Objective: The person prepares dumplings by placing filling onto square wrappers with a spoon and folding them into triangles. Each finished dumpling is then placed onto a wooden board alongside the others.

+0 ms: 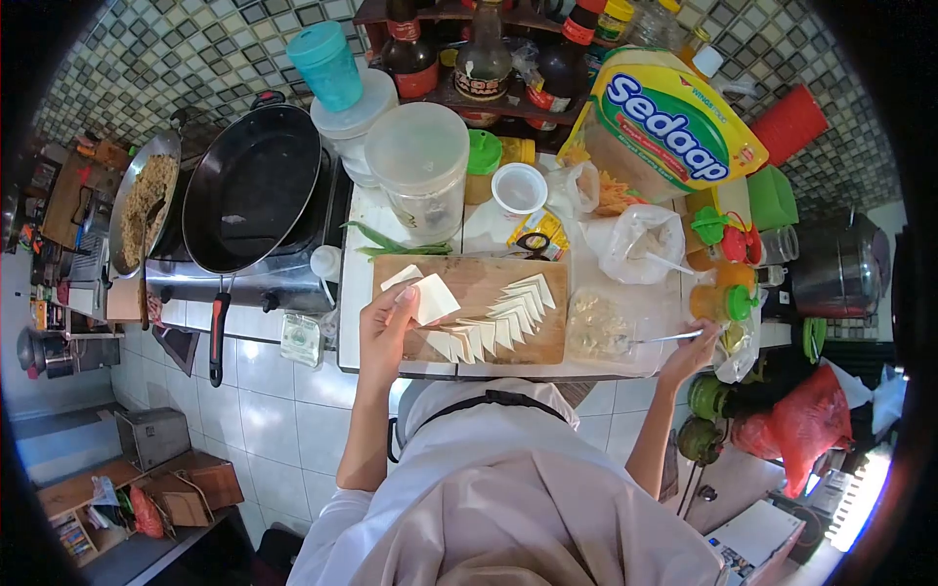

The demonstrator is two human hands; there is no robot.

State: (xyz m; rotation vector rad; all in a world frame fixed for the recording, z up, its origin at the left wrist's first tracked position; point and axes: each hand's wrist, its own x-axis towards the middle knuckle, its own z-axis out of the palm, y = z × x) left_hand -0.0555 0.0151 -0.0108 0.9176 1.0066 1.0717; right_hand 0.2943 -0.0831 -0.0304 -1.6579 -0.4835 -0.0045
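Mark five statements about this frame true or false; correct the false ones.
1. The left hand holds a white sheet. True.
2. The right hand is empty. False: it holds a metal utensil by one end.
3. The overlapping white pieces lie inside a frying pan. False: they lie on the wooden board.
4. The black pan is left of the board in the picture. True.
5. The white plastic cup is between the board and the person. False: it is beyond the board's far edge.
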